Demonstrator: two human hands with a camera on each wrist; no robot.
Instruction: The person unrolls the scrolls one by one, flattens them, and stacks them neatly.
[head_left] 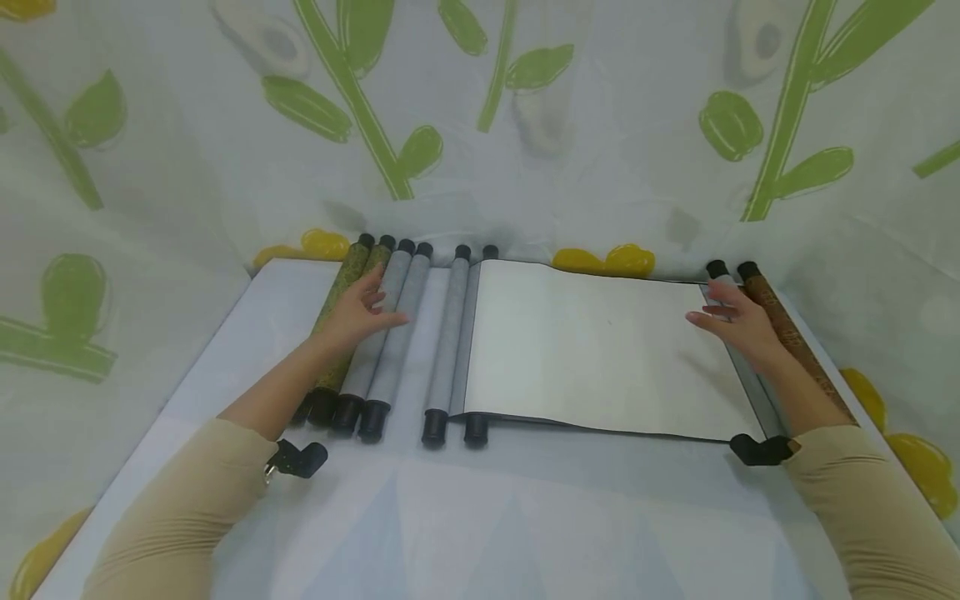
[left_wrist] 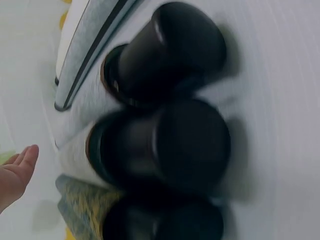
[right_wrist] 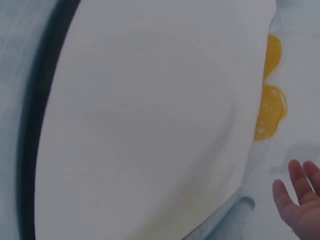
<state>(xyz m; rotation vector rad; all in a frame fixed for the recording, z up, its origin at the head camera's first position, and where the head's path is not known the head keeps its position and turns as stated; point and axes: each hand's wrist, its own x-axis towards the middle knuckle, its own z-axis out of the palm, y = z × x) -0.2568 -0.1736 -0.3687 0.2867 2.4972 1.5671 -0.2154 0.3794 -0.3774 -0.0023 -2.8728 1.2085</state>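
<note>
A hanging scroll (head_left: 600,350) lies unrolled across the table, showing a blank white sheet with grey borders and thin black edging. To its left are rolled scrolls: several with pale grey backing, such as this grey scroll (head_left: 401,333), and olive-gold patterned ones (head_left: 347,279), all with black end knobs (left_wrist: 192,145). My left hand (head_left: 352,317) hovers over these rolls, thumb and fingers spread, gripping nothing. Over the right border of the sheet, my right hand (head_left: 742,325) is held with fingers apart and nothing in them. A brown patterned scroll (head_left: 776,308) lies beyond it, partly hidden by the forearm.
The white table (head_left: 450,517) meets a pale cloth backdrop (head_left: 637,150) printed with green stems and yellow shapes. Black wrist mounts (head_left: 300,458) sit below both hands, close to the scroll knobs. A grey rolled end (right_wrist: 235,217) lies beside the sheet's far right corner.
</note>
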